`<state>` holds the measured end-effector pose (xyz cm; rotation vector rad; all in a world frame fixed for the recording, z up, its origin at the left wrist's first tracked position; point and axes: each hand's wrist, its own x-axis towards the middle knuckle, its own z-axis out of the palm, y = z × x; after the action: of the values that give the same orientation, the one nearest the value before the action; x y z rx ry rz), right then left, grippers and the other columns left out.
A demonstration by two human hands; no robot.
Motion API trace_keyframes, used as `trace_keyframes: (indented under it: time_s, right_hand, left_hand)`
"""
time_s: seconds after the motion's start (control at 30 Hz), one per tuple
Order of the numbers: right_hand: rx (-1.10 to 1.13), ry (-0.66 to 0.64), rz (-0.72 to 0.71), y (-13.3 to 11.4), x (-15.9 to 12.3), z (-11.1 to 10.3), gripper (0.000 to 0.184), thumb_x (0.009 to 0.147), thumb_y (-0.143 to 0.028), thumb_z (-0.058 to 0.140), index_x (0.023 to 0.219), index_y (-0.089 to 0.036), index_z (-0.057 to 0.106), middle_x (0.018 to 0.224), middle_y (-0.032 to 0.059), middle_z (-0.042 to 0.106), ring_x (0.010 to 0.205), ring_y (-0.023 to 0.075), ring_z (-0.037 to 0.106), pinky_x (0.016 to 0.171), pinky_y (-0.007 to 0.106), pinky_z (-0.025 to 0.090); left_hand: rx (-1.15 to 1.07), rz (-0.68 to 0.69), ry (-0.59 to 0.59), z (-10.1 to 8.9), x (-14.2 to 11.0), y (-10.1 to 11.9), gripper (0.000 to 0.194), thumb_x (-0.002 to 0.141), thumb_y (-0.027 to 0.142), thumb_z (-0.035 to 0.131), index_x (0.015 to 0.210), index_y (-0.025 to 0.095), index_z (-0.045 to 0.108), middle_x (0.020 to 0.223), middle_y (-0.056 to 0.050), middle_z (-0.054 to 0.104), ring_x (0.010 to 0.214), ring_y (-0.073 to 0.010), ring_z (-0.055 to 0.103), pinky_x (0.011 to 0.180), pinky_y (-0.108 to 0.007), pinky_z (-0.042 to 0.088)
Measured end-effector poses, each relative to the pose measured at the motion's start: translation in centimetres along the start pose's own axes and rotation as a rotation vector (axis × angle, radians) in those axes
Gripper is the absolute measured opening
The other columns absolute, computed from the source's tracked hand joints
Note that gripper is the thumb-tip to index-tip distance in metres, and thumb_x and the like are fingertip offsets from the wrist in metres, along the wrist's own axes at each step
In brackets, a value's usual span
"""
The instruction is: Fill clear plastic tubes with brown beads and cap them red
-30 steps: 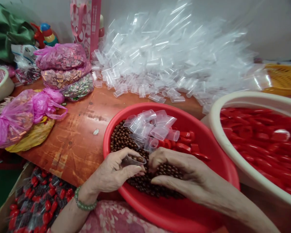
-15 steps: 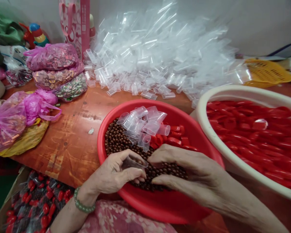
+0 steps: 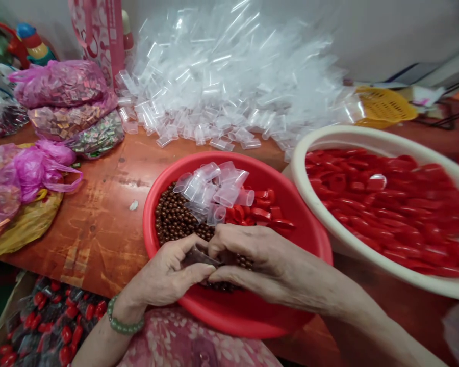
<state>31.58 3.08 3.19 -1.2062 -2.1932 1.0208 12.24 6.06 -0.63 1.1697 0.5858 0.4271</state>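
Note:
My left hand (image 3: pixel 176 272) is closed around a small clear plastic tube (image 3: pixel 201 256), which lies tilted with its mouth to the right. My right hand (image 3: pixel 268 265) is curled, thumb and fingertips touching at the tube's mouth; what they hold there is hidden. Both hands are over a red basin (image 3: pixel 290 318). In it lie brown round beads (image 3: pixel 176 214), a heap of clear plastic tubes (image 3: pixel 218 188) and red plastic pieces (image 3: pixel 262 209). Some beads show in the gap of my right hand.
A large pile of clear tubes (image 3: pixel 222 86) covers the back of the table. To the right stands a white basin (image 3: pixel 302 168) of red pieces; a yellow basket (image 3: pixel 386 104) is behind it. Pink bags (image 3: pixel 61 86) lie left. Below is a box of filled red-capped tubes (image 3: pixel 57 321).
My right hand has moved left and its fingers have come together at the mouth of the tube. The view has shifted slightly to the right.

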Motion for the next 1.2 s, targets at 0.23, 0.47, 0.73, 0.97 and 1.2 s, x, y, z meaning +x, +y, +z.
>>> trace_keyframes:
  time_s: [0.23,0.47,0.73,0.97,1.2]
  right_hand:
    - [0.022,-0.007,0.066,0.1,-0.1,0.0,0.008,0.090,-0.025,0.060,0.085,-0.020,0.056,0.077,0.0000,0.062,0.066,0.0119,0.055,0.059,0.023,0.044]
    - [0.183,0.210,0.049,0.1,-1.1,0.8,0.033,0.083,-0.025,0.070,0.114,-0.027,0.057,0.086,-0.0002,0.066,0.068,0.0125,0.063,0.063,0.023,0.053]
    - [0.120,0.576,0.183,3.1,-5.2,0.2,0.023,0.081,-0.033,0.073,0.102,-0.035,0.065,0.079,-0.0022,0.064,0.069,0.0153,0.061,0.063,0.028,0.053]
    - [-0.297,0.462,0.380,5.2,-7.8,-0.8,0.005,0.090,-0.027,0.058,0.093,-0.027,0.062,0.084,0.0039,0.068,0.072,0.0216,0.064,0.067,0.036,0.048]
    - [-0.725,0.180,0.322,8.5,-6.6,0.9,0.011,0.084,-0.014,0.052,0.083,-0.021,0.060,0.077,0.0108,0.062,0.073,0.0271,0.054,0.064,0.039,0.038]
  left_hand:
    - [-0.022,-0.021,0.012,0.2,0.2,-0.2,0.012,0.084,0.024,0.061,0.092,0.015,0.061,0.084,0.000,0.059,0.078,-0.0114,0.052,0.076,-0.023,0.041]
    - [-0.187,-0.013,0.072,0.0,-0.4,-0.6,0.023,0.078,0.032,0.071,0.092,0.015,0.064,0.082,-0.003,0.067,0.075,-0.0129,0.062,0.072,-0.024,0.048]
    - [0.037,0.077,0.158,0.1,0.1,0.9,0.011,0.081,0.017,0.067,0.092,0.016,0.069,0.092,-0.004,0.072,0.083,-0.0132,0.065,0.076,-0.024,0.051]
    - [0.051,0.158,0.175,-0.3,0.8,0.8,0.011,0.080,0.018,0.070,0.091,0.017,0.071,0.095,-0.005,0.072,0.088,-0.0150,0.066,0.079,-0.025,0.053]
    - [0.081,0.093,0.173,0.5,1.8,0.5,0.011,0.081,0.017,0.067,0.091,0.015,0.069,0.092,-0.005,0.073,0.086,-0.0141,0.068,0.079,-0.024,0.054]
